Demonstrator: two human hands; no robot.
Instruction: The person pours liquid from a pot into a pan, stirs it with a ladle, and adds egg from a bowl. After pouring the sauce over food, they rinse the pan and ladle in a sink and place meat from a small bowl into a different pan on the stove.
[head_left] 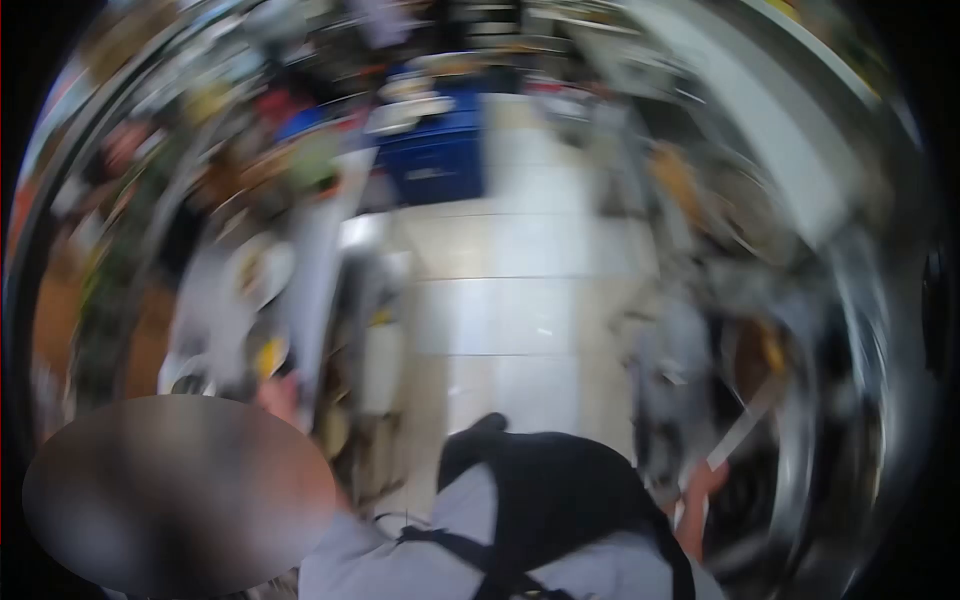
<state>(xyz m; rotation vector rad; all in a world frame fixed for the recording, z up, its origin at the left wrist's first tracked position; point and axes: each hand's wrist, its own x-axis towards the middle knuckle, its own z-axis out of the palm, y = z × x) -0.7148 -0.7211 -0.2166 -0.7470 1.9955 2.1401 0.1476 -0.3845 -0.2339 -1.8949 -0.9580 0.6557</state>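
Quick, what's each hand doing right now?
Left hand: not in view.
Right hand: not in view.
A nearby person's hand grips a long pale flat strip; blur hides more.

Open pale floor [520, 300] runs from the blue crate [437, 160] towards the camera. The crate shuts off the far end. A cluttered left counter [215, 290] and right counter [700, 250] wall both sides, and a person in an apron [540, 500] fills the end farthest from the crate.

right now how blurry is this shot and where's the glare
Head view: heavy motion blur smears nearly everything, worst toward the edges; fisheye distortion bends the sides into curves, with black corners; the pale floor glares bright down the middle; the blue crate and a person's dark apron are the most readable shapes.
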